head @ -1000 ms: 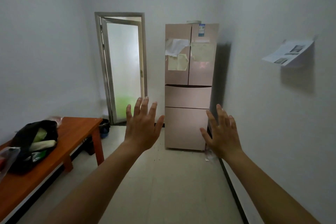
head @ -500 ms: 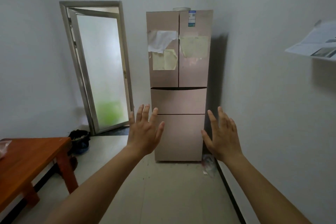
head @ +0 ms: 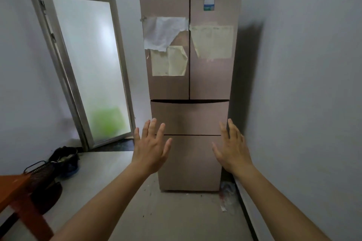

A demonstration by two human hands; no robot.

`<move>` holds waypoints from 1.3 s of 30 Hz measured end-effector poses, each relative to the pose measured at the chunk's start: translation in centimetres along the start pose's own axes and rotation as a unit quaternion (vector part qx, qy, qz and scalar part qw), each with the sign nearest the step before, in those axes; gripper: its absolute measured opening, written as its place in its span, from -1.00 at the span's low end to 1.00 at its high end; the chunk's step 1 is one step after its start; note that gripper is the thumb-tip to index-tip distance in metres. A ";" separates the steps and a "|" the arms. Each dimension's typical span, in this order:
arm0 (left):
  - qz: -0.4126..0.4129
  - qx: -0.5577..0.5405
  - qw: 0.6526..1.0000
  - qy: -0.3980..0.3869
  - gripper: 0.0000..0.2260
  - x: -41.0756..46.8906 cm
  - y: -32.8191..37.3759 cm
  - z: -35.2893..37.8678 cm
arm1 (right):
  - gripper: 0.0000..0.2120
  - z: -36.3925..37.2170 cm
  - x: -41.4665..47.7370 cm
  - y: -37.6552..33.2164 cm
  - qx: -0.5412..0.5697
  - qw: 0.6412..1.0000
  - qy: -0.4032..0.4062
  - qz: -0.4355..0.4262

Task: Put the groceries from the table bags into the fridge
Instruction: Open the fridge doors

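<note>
Standing upright at the floor's far right corner: 1 fridge, long axis vertical, front facing the camera, its 2 doors and 2 drawers all closed. Left hand and right hand, both empty with fingers straight and spread, are held up before the 2 drawers, 1 near each side edge; contact cannot be told. Table corner lies well apart, lower left.

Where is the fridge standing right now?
In the head view, the fridge stands straight ahead in the far right corner, just right of the frosted glass door.
</note>
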State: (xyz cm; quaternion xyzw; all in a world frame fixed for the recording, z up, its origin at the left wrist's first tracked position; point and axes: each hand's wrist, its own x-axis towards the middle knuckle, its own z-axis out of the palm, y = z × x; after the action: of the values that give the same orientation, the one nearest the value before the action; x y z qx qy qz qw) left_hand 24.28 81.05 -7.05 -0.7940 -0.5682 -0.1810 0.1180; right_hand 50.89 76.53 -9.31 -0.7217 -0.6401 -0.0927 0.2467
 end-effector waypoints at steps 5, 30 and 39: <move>0.001 -0.025 1.000 -0.007 -0.26 9.8 -2.2 7.6 | -0.24 8.0 9.8 1.1 0.002 1.000 -0.020 0.007; 0.009 -0.002 0.978 -0.209 -0.41 52.6 -3.1 36.5 | -0.31 34.7 51.3 9.1 0.607 0.676 -0.138 0.395; -0.001 0.032 0.978 -0.205 -0.39 54.8 -2.3 41.8 | -0.22 38.6 56.1 8.8 0.717 0.472 -0.003 0.513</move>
State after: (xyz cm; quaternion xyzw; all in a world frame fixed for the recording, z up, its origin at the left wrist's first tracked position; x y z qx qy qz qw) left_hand 44.36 145.38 -21.87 -0.8098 -0.5862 0.0039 0.0237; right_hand 61.55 143.61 -19.42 -0.4927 0.0011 0.5442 0.6790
